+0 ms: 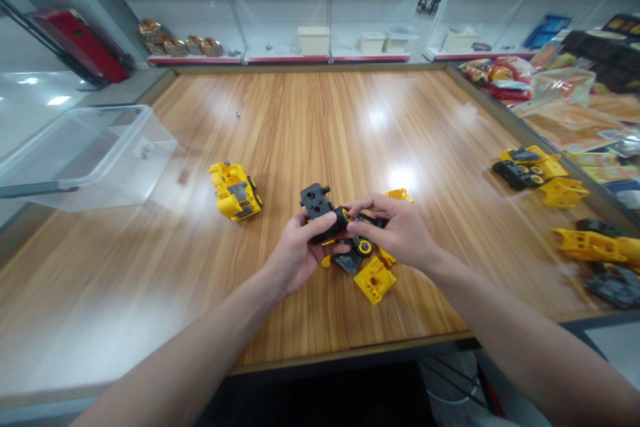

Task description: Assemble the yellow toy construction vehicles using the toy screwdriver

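Note:
My left hand (294, 250) is closed around a black toy-vehicle chassis (315, 199) with round holes and a peg, raised above the table. A black toy wheel (341, 219) with a yellow hub sits at its near end, under my left thumb. From the other side, the fingertips of my right hand (403, 230) pinch this wheel at the hub. Below my hands lies a pile of toy parts: a yellow block-like body piece (375, 280), a second wheel (365, 247) and dark grey pieces, partly hidden. Behind my right hand a yellow part (399, 195) shows.
A yellow toy vehicle (235, 192) stands to the left, near a clear plastic bin (155, 160). Small metal bits (237, 114) lie farther back. More yellow toy vehicles (537, 170) sit at right, beside bagged goods (565, 113). Shelves (275, 13) line the back.

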Action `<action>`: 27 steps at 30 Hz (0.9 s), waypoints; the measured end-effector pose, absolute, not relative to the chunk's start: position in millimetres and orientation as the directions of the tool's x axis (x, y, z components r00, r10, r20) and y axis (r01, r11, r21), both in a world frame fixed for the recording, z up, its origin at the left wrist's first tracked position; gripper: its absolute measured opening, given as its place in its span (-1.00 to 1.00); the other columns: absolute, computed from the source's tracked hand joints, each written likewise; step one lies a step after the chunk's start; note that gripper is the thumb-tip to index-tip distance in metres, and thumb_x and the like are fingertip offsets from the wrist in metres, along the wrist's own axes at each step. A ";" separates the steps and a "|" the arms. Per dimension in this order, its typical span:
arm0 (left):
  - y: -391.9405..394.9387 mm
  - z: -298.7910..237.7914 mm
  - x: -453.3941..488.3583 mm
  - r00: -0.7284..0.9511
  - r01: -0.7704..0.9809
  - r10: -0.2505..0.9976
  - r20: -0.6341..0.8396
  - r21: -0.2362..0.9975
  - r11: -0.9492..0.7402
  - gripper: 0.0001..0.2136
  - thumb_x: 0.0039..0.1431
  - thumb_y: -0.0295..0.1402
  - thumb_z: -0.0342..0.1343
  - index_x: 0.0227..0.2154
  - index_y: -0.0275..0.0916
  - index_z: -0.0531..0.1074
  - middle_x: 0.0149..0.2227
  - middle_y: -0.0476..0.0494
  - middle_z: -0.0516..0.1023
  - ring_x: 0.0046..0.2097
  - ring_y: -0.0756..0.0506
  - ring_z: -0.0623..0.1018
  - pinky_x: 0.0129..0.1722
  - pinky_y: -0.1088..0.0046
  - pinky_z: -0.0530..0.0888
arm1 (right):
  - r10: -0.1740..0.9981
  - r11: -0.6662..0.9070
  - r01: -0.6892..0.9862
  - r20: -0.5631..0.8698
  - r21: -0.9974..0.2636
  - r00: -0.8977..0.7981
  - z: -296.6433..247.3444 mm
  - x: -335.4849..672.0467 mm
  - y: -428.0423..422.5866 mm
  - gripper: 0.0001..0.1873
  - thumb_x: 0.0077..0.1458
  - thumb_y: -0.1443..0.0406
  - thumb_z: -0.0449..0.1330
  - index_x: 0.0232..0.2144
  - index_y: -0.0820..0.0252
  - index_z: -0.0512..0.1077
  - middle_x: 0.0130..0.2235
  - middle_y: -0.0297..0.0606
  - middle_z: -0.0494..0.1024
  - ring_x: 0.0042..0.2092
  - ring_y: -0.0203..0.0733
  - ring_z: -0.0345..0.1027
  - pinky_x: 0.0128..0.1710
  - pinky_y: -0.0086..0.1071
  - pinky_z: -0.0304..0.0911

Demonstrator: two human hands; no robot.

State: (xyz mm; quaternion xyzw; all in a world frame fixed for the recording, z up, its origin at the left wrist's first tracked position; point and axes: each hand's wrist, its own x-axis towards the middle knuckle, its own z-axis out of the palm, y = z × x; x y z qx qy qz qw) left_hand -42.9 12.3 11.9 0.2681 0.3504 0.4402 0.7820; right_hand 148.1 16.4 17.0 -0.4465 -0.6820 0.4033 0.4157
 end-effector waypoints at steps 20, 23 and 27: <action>11.2 10.2 -43.0 0.301 -0.323 0.900 -0.315 0.854 0.407 -0.75 0.02 -0.27 0.30 -0.42 -0.29 0.37 -0.58 0.05 0.40 -0.66 0.11 0.31 -0.71 0.62 0.23 | 0.791 0.611 0.563 0.395 -0.557 -0.467 23.3 157.0 14.4 -0.86 0.17 0.29 0.13 -0.35 0.22 0.46 -0.39 -0.26 0.50 -0.37 -0.24 0.35 -0.36 -0.35 0.19; 12.2 8.9 -41.9 0.289 -0.280 0.905 -0.313 0.876 0.392 -0.74 0.01 -0.26 0.31 -0.43 -0.29 0.36 -0.61 0.08 0.35 -0.67 0.12 0.26 -0.74 0.62 0.17 | 0.787 0.615 0.572 0.377 -0.543 -0.488 23.0 157.1 14.6 -0.85 0.16 0.29 0.14 -0.36 0.24 0.48 -0.40 -0.25 0.50 -0.38 -0.24 0.35 -0.37 -0.36 0.18; 13.5 5.5 -42.0 0.284 -0.229 0.909 -0.306 0.898 0.375 -0.73 0.00 -0.26 0.32 -0.46 -0.28 0.34 -0.66 0.11 0.28 -0.70 0.13 0.21 -0.75 0.62 0.10 | 0.779 0.623 0.581 0.353 -0.523 -0.518 22.1 158.1 15.4 -0.85 0.16 0.31 0.13 -0.39 0.23 0.49 -0.43 -0.26 0.50 -0.40 -0.25 0.33 -0.39 -0.37 0.17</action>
